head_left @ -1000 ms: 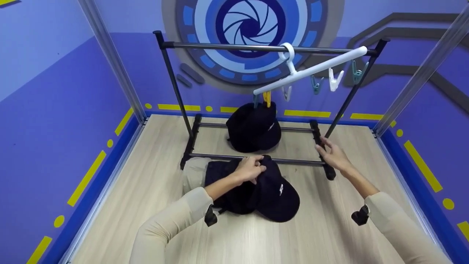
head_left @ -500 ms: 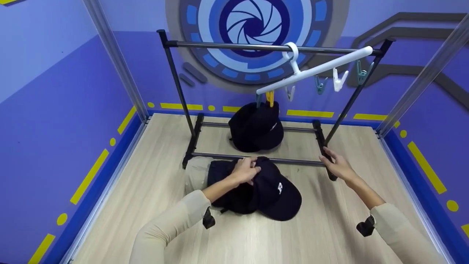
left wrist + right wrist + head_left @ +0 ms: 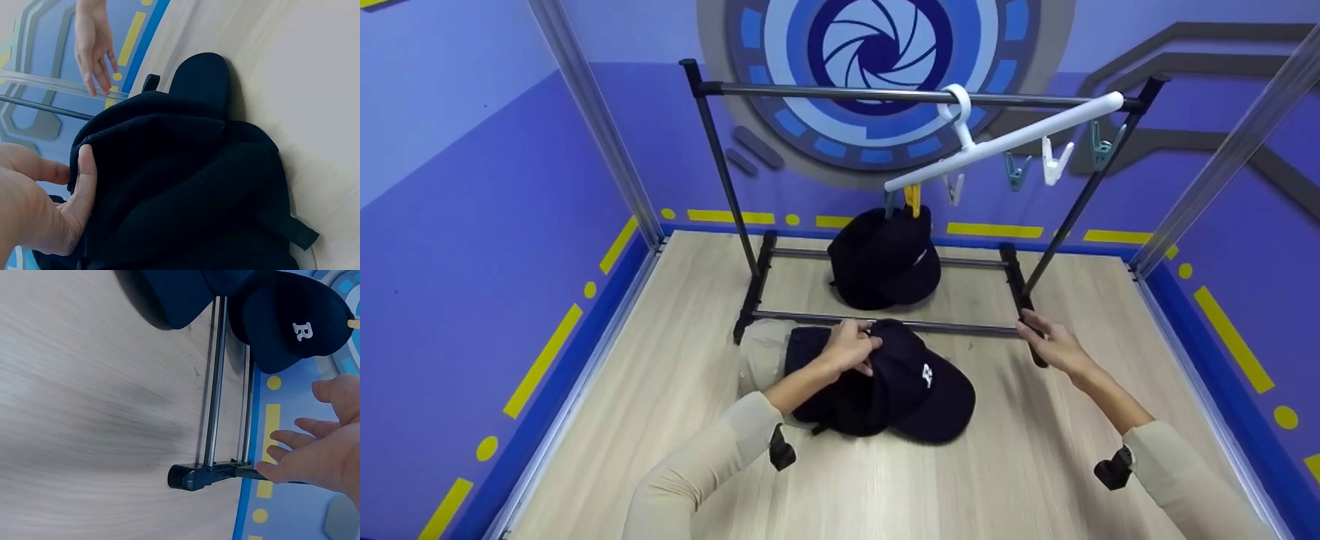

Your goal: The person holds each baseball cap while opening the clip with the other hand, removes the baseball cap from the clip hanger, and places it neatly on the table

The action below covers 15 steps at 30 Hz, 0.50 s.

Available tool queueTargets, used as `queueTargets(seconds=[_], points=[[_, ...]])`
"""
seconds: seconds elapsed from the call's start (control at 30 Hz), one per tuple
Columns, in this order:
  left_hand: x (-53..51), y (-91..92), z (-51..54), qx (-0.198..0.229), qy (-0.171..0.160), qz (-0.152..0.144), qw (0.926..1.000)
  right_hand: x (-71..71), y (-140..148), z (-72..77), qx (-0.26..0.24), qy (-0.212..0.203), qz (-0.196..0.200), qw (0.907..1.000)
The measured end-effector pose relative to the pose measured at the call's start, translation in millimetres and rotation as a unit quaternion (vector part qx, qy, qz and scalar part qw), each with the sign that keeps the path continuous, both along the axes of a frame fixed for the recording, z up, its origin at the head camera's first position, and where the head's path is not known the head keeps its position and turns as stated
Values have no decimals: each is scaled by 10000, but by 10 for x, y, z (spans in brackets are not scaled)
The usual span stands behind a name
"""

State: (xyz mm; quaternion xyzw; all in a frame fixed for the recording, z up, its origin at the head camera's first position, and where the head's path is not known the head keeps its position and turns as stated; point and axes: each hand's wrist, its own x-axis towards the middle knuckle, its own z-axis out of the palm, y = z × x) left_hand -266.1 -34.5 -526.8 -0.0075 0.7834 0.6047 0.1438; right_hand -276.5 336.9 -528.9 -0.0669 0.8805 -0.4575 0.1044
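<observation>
L hand (image 3: 847, 352) pinched edge of front navy baseball cap (image 3: 922, 386), brim pointing R, just in front of garment rack (image 3: 825, 92) on table (image 3: 855, 495). R hand (image 3: 1057, 346) empty, fingers loosely extended nr rack's R foot. 2nd navy cap (image 3: 877, 262) clipped via yellow clip (image 3: 913, 199) to white hanger (image 3: 1012, 142).

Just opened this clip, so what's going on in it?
A person's left hand pinches the edge of a navy baseball cap lying with other caps, including what looks like a beige one. The right hand is open near the foot of the clothes rack, holding nothing. Another dark cap is clipped to the white hanger on the rack, with a yellow clip visible.
</observation>
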Motion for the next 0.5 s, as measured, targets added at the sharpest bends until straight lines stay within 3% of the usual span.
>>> queueTargets(seconds=[0.1,0.2,0.33,0.5], points=[[-4,-34,14,261,-134,84,9995,-14,16,6,-15,-1,23,10000],[9,-84,5,90,-59,61,9999,-26,22,21,55,-36,45,10000],[24,-151,-10,-457,322,64,9984,-28,32,53,180,-59,98,9998],[-1,-181,-27,-1007,921,-18,9906,-10,67,86,395,88,98,9991]])
